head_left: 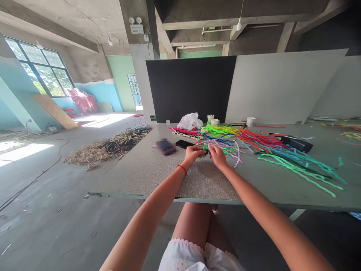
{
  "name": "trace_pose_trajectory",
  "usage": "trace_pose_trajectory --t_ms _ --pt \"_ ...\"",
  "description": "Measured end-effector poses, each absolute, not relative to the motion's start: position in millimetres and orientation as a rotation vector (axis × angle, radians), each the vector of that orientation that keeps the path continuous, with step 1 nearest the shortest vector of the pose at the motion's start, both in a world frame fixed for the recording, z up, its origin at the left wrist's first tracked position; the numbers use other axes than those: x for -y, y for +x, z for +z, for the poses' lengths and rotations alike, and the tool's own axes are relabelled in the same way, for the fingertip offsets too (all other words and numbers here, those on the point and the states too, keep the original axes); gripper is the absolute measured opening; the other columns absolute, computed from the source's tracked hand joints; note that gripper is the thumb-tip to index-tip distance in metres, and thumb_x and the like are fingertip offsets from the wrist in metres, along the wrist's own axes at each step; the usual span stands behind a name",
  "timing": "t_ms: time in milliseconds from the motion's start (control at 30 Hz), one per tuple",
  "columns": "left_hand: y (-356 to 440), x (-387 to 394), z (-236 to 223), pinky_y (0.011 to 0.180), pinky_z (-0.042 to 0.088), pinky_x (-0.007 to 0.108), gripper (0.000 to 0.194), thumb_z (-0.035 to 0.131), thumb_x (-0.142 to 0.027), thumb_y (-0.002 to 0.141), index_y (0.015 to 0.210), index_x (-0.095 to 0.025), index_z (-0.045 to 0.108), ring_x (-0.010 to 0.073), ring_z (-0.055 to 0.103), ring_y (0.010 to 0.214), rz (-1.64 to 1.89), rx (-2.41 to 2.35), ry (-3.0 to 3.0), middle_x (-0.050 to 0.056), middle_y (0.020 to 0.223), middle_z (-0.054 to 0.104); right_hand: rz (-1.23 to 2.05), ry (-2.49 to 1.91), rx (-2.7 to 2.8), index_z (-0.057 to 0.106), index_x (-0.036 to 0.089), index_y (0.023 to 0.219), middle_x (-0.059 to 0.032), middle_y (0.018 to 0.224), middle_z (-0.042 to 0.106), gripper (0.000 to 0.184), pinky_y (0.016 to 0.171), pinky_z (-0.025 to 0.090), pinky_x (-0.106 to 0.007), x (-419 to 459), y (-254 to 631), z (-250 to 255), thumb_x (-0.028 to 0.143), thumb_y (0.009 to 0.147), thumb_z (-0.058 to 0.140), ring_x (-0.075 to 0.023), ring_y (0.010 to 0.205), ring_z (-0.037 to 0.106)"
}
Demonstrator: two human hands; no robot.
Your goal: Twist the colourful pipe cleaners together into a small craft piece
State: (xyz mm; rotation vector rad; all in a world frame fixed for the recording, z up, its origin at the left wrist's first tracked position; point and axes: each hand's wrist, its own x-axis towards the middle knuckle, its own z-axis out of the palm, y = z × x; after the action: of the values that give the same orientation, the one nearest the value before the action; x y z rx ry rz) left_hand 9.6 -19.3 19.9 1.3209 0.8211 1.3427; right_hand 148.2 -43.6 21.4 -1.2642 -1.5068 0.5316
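Over the table mat, my left hand (192, 155) has its fingers closed in a pinch on a green pipe cleaner (206, 147). Close beside it, my right hand (217, 156) is also closed on the green pipe cleaner, thumb and fingers together. Fingers cover part of the piece, so its full shape is hidden. Just beyond and around the hands lie lilac pipe cleaners (238, 160), some twisted with green. A black phone (184, 143) rests flat behind my left hand. To its left sits a dark, pixelated item (166, 147).
Bunches of red pipe cleaners (258, 137), yellow-green pipe cleaners (218, 129) and mint pipe cleaners (299, 171) spread to the right. A white plastic bag (189, 121), paper cups (250, 121) and a black object (296, 143) stand further back. Dry stalks (113, 146) lie on the floor at left.
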Motion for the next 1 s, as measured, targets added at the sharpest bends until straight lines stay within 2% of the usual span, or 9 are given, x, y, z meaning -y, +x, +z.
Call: trace_pose_trajectory --t_ms 133,233,333,400,500,600,733,867,1000 --pt "9.5 20.0 19.7 0.056 0.046 0.025 0.021 0.079 -0.021 0.050 0.063 -0.011 0.066 0.0114 0.058 0.052 1.234 -0.824 1.265 0.003 0.057 0.063 -0.064 -1.407 1.830 0.050 0.022 0.080 -0.0018 0.068 0.059 0.034 0.053 0.023 -0.026 49.1 152.7 22.7 0.045 0.094 0.031 -0.0165 0.062 0.053" --pt "9.6 17.7 17.2 0.058 0.047 0.025 0.021 0.080 -0.020 0.051 0.062 -0.011 0.065 0.0122 0.059 0.055 1.167 -0.839 1.243 0.003 0.057 0.062 -0.307 -1.432 2.022 0.052 0.020 0.094 -0.0070 0.091 0.065 0.031 0.055 0.023 -0.027 52.6 156.8 26.3 0.037 0.097 0.028 -0.0182 0.073 0.057" --pt "8.1 16.7 16.0 0.059 0.047 0.026 0.020 0.080 -0.019 0.051 0.061 -0.011 0.065 0.0124 0.060 0.057 1.096 -0.849 1.239 0.004 0.060 0.064 -0.414 -1.417 2.187 0.052 0.019 0.098 -0.0095 0.099 0.064 0.028 0.057 0.024 -0.028 53.4 161.1 28.4 0.030 0.097 0.027 -0.0193 0.080 0.057" --pt "5.9 17.0 15.9 0.061 0.048 0.026 0.020 0.080 -0.018 0.051 0.062 -0.011 0.065 0.0129 0.061 0.059 1.039 -0.847 1.252 0.005 0.062 0.065 -0.357 -1.390 2.262 0.052 0.019 0.094 -0.0086 0.094 0.063 0.025 0.058 0.025 -0.028 51.1 164.1 27.4 0.028 0.096 0.028 -0.0188 0.079 0.056" --pt "2.0 16.4 15.2 0.059 0.047 0.025 0.019 0.080 -0.018 0.050 0.063 -0.011 0.067 0.0132 0.062 0.059 0.977 -0.846 1.293 0.005 0.065 0.067 -0.077 -1.332 2.240 0.049 0.020 0.082 -0.0042 0.080 0.059 0.024 0.058 0.026 -0.027 43.3 168.4 22.6 0.030 0.095 0.031 -0.0163 0.069 0.051" --pt "-0.8 12.9 12.8 0.057 0.045 0.024 0.021 0.080 -0.018 0.050 0.066 -0.011 0.069 0.0137 0.063 0.060 0.947 -0.823 1.322 0.006 0.068 0.069 0.358 -1.161 2.112 0.042 0.021 0.069 0.0016 0.064 0.047 0.032 0.057 0.028 -0.025 34.2 172.7 18.3 0.042 0.092 0.035 -0.0136 0.060 0.043" --pt "-1.7 8.5 9.3 0.063 0.048 0.026 0.025 0.081 -0.019 0.049 0.069 -0.009 0.070 0.0139 0.063 0.061 0.937 -0.733 1.356 0.007 0.069 0.069 0.819 -0.993 1.968 0.043 0.022 0.066 0.0061 0.055 0.036 0.040 0.052 0.027 -0.024 29.2 177.7 17.9 0.058 0.082 0.046 -0.0109 0.052 0.034" --pt "-1.7 9.4 8.8 0.068 0.048 0.027 0.026 0.081 -0.020 0.051 0.072 -0.010 0.070 0.0149 0.065 0.066 0.953 -0.718 1.336 0.008 0.073 0.070 0.886 -1.048 1.854 0.045 0.022 0.066 0.0069 0.053 0.037 0.042 0.048 0.026 -0.024 30.9 178.1 19.0 0.062 0.075 0.054 -0.0097 0.047 0.033" --pt "-1.4 11.8 10.7 0.070 0.048 0.027 0.027 0.082 -0.022 0.052 0.074 -0.011 0.071 0.0151 0.065 0.068 0.962 -0.736 1.294 0.008 0.076 0.071 0.897 -1.088 1.762 0.041 0.023 0.067 0.0062 0.053 0.040 0.045 0.047 0.030 -0.025 32.3 175.4 16.7 0.067 0.078 0.048 -0.0108 0.045 0.038"
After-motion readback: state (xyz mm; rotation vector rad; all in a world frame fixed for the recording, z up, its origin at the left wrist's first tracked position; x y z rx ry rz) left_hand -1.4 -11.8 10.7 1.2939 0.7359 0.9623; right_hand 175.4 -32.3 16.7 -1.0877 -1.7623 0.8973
